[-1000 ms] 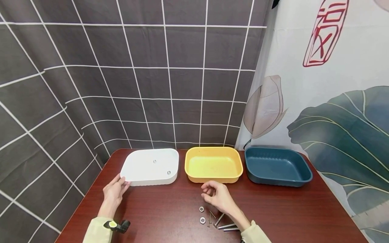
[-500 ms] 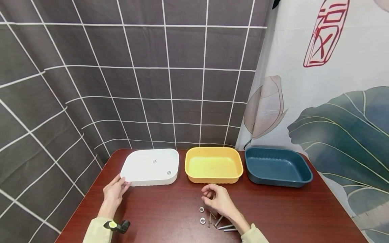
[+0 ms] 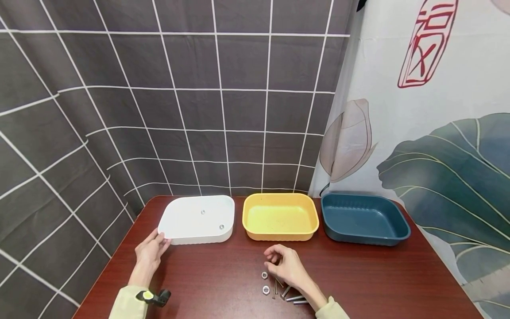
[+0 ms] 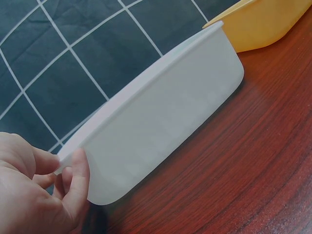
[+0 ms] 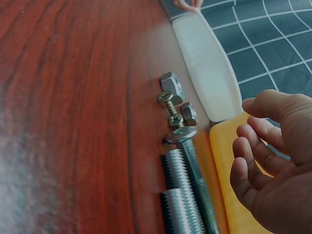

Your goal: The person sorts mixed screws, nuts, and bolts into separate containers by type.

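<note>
My left hand (image 3: 148, 254) holds the near left corner of a white tray (image 3: 181, 221), thumb and fingers at its rim in the left wrist view. Two small nuts (image 3: 221, 227) lie inside that tray. Over the table in front of the yellow tray (image 3: 280, 236), my right hand (image 3: 287, 266) hangs with loosely curled fingers and nothing visible in them. Below it lie two hex nuts (image 3: 266, 290), small brass-coloured screws (image 5: 169, 108), a round-headed bolt (image 5: 192, 165) and threaded metal rods (image 5: 184, 209). The right forearm partly hides them in the head view.
A dark blue tray (image 3: 366, 237) stands at the right, in line with the white and yellow ones along the back of the reddish-brown table (image 3: 215, 279). Behind the table hangs a grey gridded cloth (image 3: 243, 110), with a printed white curtain (image 3: 358, 146) at the right.
My right hand has drawn back slightly, away from the yellow tray and toward the loose hardware. The left hand and the trays have stayed put.
</note>
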The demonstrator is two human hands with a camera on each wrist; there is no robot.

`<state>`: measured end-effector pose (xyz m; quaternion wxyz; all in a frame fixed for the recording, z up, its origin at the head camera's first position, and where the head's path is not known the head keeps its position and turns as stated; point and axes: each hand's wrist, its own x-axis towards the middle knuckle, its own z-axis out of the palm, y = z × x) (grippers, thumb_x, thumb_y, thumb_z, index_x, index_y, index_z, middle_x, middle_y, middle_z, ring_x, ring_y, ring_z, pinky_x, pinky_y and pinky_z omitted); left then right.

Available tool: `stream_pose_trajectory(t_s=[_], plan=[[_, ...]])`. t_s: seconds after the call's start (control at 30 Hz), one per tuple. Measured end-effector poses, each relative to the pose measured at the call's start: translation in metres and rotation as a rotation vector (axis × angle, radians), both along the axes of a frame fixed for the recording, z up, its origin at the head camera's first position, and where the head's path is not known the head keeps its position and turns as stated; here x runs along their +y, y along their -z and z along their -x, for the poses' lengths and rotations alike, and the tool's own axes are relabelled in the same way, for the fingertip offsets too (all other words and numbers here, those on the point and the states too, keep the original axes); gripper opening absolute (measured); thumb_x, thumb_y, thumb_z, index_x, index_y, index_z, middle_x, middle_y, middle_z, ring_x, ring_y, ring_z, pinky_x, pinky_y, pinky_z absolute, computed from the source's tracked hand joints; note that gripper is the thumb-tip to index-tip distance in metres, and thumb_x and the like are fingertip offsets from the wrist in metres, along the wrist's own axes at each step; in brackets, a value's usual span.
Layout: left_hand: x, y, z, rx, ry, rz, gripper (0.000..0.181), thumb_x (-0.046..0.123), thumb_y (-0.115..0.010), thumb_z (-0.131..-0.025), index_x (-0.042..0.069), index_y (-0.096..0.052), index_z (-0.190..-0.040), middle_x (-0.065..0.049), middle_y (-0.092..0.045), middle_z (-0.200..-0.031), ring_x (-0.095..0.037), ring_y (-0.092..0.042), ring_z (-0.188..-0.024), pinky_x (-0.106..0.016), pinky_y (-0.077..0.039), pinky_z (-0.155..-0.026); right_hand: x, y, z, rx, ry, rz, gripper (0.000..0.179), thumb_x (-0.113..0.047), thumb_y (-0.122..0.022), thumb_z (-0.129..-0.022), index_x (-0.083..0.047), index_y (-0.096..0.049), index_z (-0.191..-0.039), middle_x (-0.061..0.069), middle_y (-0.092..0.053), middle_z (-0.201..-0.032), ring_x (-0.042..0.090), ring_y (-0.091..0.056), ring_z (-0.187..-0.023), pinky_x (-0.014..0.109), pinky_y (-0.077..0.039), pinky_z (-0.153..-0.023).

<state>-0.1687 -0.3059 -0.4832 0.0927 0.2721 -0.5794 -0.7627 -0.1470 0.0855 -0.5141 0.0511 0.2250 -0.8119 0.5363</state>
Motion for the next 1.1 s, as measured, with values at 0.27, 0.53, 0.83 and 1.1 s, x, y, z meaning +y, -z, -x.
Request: stream_pose_trajectory(t_s=[0.27,0.53,0.83,1.1], plan=[[0.0,0.001,0.0,0.007,-0.003,-0.004,0.055,0.0,-0.052,-0.102,0.001,-0.032,-0.154,0.004,-0.059,-0.078,-0.002,-0.061,-0.073,-0.021,-0.058,-0.087,-0.002,0.006,-0.003,0.027,-0.001,-0.016,0.022,0.008,-0.078,-0.073,0.0,-0.069,-0.092,-0.003,-0.065,-0.079,0.012,-0.059,-0.069,0.017,-0.052,-0.055],[0.0,0.0,0.0,0.002,-0.002,0.0,0.055,0.001,-0.052,-0.102,0.001,-0.032,-0.154,0.004,-0.058,-0.08,-0.003,-0.061,-0.073,-0.021,-0.058,-0.087,-0.004,0.014,-0.004,0.049,-0.016,-0.033,0.023,0.009,-0.079,-0.072,-0.002,-0.069,-0.09,0.001,-0.067,-0.08,0.016,-0.06,-0.069,0.024,-0.057,-0.058],[0.0,-0.001,-0.001,0.004,0.001,-0.012,0.056,0.001,-0.051,-0.102,0.002,-0.031,-0.154,0.004,-0.059,-0.079,-0.002,-0.062,-0.073,-0.021,-0.058,-0.088,-0.006,0.017,-0.005,0.059,-0.025,-0.04,0.023,0.007,-0.079,-0.071,-0.002,-0.069,-0.09,0.001,-0.066,-0.081,0.017,-0.061,-0.071,0.026,-0.058,-0.06],[0.001,-0.001,-0.001,0.014,-0.004,-0.018,0.056,-0.001,-0.051,-0.102,0.0,-0.03,-0.154,0.004,-0.059,-0.077,-0.002,-0.062,-0.072,-0.02,-0.058,-0.087,-0.008,0.019,-0.007,0.071,-0.035,-0.052,0.023,0.006,-0.08,-0.071,-0.003,-0.069,-0.089,0.0,-0.065,-0.083,0.015,-0.061,-0.072,0.023,-0.057,-0.062]])
